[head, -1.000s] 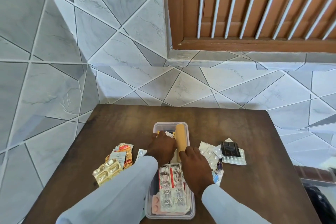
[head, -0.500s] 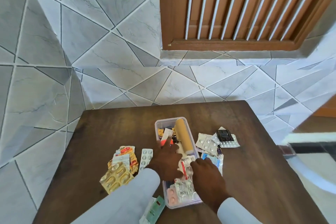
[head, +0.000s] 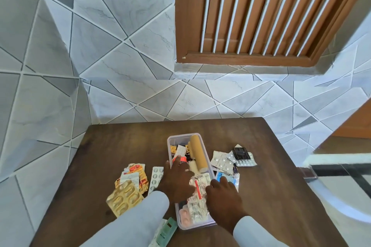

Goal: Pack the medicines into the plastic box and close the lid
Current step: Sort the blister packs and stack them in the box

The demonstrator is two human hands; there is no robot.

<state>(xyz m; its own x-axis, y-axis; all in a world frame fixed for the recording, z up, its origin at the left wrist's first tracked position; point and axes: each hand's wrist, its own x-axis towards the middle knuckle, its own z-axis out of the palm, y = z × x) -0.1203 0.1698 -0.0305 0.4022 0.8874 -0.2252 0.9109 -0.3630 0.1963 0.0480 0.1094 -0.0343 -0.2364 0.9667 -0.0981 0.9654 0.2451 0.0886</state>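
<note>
Grey marbled tiles back the dark wooden table (head: 271,196) I am working over. At its middle stands my clear plastic box (head: 172,140), lidless, already holding a tan roll (head: 197,153) along its right wall, an orange-capped tube (head: 181,159) and a heap of blister strips (head: 198,209). My left hand (head: 176,180) rests on the box's left rim with fingers straight, touching the tube; my right hand (head: 223,196) lies flat, fingers relaxed, over the strips at the right rim. Left of the box I see gold and orange blister packs (head: 128,188) and a white strip (head: 156,176); right of it, silver strips (head: 221,161) and a black packet (head: 241,153). A green-and-white carton (head: 165,231) lies by the near corner.
</note>
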